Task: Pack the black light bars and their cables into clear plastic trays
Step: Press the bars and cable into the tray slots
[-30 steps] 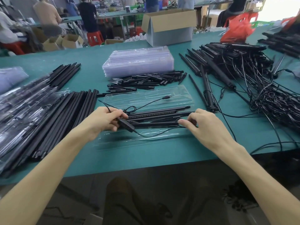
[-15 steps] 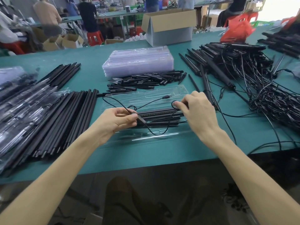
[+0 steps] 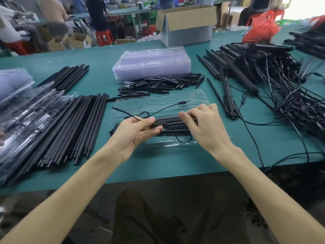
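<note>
Teal cloth covers the work table (image 3: 175, 161) closest to me, and both bare forearms reach over its edge to one clear plastic tray (image 3: 158, 101) lying open in front. My left hand (image 3: 135, 132) pinches a small black inline controller (image 3: 157, 124) between thumb and fingers, just above the tray. My right hand (image 3: 205, 125) hovers over the tray's right half with its fingers curled down; I cannot tell whether they hold the wire or only touch the bars. Several black light bars (image 3: 175, 118) already lie side by side in the tray's channels. Their thin cable (image 3: 163, 109) is not yet tucked in: it loops across the tray's far half, with its plug (image 3: 182, 102) resting near the far edge. I judge this tray about half done, bars seated and cable left to coil and settle. Just beyond it lies a heap of short black pieces (image 3: 161, 84), and behind that a stack of empty trays (image 3: 151, 64), so many more packs remain. To the left, a row of loose black rods (image 3: 82, 124) sits beside filled trays (image 3: 26, 110), which look finished. To the right, a large tangle of unpacked bars and cables (image 3: 263, 71) waits. Farthest off stand an open cardboard box (image 3: 186, 23) and a red bag (image 3: 262, 29).
</note>
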`<state>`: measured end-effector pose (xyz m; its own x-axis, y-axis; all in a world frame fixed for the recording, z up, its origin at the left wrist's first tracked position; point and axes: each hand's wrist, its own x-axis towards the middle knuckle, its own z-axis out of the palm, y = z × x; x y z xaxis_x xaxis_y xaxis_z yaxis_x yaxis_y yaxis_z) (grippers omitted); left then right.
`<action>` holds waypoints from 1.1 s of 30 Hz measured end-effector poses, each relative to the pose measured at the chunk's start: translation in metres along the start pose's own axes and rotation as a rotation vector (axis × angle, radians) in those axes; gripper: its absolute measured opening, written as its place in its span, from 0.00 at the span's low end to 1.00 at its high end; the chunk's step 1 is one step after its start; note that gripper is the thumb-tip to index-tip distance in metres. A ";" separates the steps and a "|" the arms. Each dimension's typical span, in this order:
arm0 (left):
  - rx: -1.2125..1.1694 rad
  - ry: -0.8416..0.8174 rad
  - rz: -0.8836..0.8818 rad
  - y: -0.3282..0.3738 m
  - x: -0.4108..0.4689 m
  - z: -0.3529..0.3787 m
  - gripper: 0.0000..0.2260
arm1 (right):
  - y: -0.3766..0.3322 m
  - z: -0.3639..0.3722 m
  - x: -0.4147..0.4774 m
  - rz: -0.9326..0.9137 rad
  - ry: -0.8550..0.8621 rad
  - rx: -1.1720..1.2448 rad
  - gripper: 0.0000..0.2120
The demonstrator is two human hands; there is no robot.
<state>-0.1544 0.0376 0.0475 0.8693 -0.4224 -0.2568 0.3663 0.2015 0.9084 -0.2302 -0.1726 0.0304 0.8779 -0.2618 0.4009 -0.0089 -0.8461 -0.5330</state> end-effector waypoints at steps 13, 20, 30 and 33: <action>0.258 -0.037 -0.037 -0.008 -0.007 0.013 0.19 | 0.004 0.021 -0.016 -0.155 -0.071 0.070 0.09; 0.735 -0.031 -0.082 0.009 -0.013 -0.005 0.15 | 0.004 0.025 -0.019 -0.218 -0.116 -0.015 0.09; 1.104 -0.038 -0.035 0.013 -0.006 -0.011 0.18 | 0.005 0.023 -0.016 -0.247 -0.169 -0.010 0.07; 1.230 -0.021 0.180 0.015 -0.005 -0.011 0.15 | 0.004 0.022 -0.012 -0.251 -0.221 -0.031 0.07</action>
<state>-0.1493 0.0523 0.0592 0.8651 -0.4912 -0.1014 -0.3218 -0.6988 0.6388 -0.2307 -0.1631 0.0070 0.9371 0.0603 0.3438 0.2089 -0.8859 -0.4143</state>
